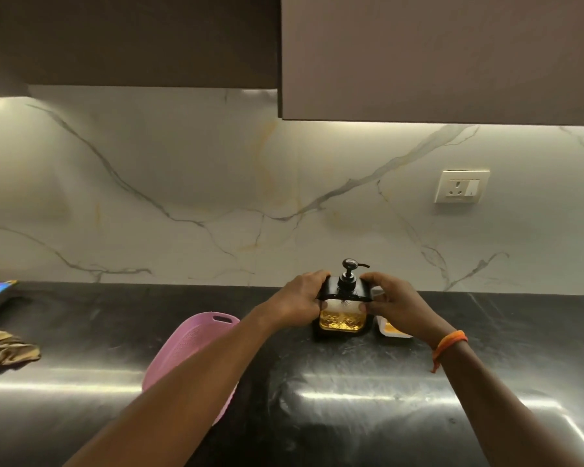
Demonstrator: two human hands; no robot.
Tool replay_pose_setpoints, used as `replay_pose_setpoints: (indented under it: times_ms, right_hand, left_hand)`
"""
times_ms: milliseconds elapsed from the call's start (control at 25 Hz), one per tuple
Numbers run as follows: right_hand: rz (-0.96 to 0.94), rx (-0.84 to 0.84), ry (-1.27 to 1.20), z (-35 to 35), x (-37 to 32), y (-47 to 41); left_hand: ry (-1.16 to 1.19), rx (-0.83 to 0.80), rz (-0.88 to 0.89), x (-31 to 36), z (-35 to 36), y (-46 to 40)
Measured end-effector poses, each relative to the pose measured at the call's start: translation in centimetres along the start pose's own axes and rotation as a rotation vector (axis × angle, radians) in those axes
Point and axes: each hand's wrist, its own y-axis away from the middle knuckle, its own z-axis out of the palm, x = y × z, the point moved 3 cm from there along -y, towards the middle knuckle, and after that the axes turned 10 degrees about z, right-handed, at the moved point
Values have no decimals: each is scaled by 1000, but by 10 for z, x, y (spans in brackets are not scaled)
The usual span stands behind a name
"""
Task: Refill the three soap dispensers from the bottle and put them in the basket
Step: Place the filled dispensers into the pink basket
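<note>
Hands, left hand [300, 299] and right hand [390, 303], grip the soap dispenser [344, 305], hiding its sides; basket [196, 345] half-covered by forearm.

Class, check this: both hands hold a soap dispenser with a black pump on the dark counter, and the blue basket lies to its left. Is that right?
Not quite: the basket is pink, not blue, as the head view shows. The rest stands: the left hand and right hand hold the soap dispenser with its black pump on the dark counter, basket to its left.
</note>
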Motion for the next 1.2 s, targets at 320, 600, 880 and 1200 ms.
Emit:
replay_pose_setpoints:
  times_ms: [320, 600, 880, 1200]
  right_hand:
    - [-72, -64, 67, 54, -52, -29]
    - [-123, -108, 132, 111, -98, -52]
    - [-57, -88, 142, 187, -129, -70]
    - [129, -44, 266, 256, -128, -73]
  left_hand:
    - [35, 6, -77, -49, -40, 42]
    - [85, 18, -144, -105, -70, 81]
    - [102, -38, -100, -175, -94, 120]
    - [113, -68, -91, -238, -71, 144]
